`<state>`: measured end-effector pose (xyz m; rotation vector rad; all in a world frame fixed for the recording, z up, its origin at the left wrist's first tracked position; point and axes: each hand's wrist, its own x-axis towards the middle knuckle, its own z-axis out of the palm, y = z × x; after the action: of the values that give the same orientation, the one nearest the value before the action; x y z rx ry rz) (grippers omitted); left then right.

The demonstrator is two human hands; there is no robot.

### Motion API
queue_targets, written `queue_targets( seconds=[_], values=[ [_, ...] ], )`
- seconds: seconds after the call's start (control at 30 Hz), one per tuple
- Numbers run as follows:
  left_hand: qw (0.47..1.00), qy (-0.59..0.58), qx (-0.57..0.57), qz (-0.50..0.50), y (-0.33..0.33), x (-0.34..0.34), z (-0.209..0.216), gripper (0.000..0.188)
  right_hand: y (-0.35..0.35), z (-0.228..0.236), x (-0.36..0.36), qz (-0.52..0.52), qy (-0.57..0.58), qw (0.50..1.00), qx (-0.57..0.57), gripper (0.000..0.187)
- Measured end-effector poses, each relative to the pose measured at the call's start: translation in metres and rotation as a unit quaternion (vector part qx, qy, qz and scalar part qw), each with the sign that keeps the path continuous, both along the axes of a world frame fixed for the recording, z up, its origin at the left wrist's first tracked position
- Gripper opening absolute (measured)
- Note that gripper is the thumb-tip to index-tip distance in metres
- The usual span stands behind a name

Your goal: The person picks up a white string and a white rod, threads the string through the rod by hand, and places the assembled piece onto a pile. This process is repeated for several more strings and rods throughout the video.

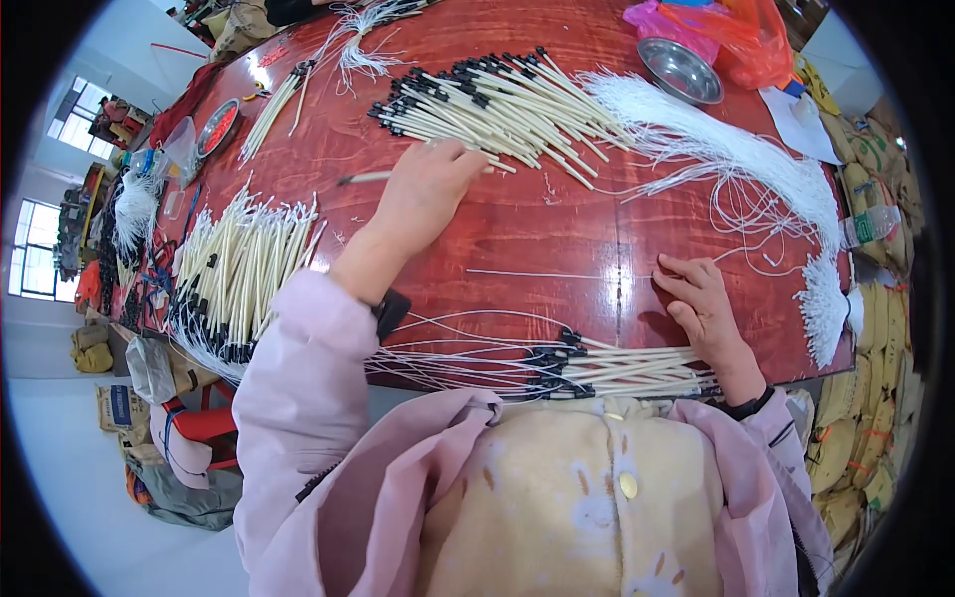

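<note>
My left hand is over the table at the near edge of a large heap of cream sticks with black ends. Its fingers are closed round a single cream stick, whose dark tip sticks out to the left. At the right, my right hand has its fingertips at the end of a thin white cord, which runs almost straight to the left across the wood. The thumb is a little apart from the fingers. Near my body lies a row of sticks fitted with white cords.
A long bundle of white cords lies along the table's right side. A standing bunch of sticks is at the left. Farther back are a metal bowl, a dish of red pieces and red plastic bags.
</note>
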<state>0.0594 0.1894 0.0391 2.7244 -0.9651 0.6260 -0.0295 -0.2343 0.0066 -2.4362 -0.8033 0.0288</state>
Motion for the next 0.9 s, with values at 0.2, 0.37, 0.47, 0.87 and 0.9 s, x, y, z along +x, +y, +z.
queue_targets(
  seconds=[0.2, 0.37, 0.47, 0.87, 0.9],
  values=[
    [0.965, 0.174, -0.187, 0.067, 0.017, -0.084, -0.006, 0.012, 0.002, 0.001, 0.002, 0.006, -0.004, 1.0, 0.007, 0.045],
    [0.95, 0.216, -0.192, 0.118, 0.026, -0.107, -0.023, 0.013, 0.001, 0.001, 0.002, 0.007, -0.005, 1.0, 0.008, 0.044],
    [0.95, 0.214, -0.196, 0.112, 0.023, -0.108, -0.029, 0.012, 0.005, 0.004, 0.001, 0.004, 0.009, 1.0, 0.013, 0.042],
    [0.953, 0.206, -0.205, 0.086, 0.017, -0.106, -0.031, 0.013, 0.006, 0.005, 0.002, 0.0, 0.015, 1.0, 0.016, 0.039],
    [0.954, 0.204, -0.202, 0.084, 0.017, -0.105, -0.031, 0.013, 0.006, 0.005, 0.002, 0.001, 0.016, 1.0, 0.016, 0.039]
  ],
)
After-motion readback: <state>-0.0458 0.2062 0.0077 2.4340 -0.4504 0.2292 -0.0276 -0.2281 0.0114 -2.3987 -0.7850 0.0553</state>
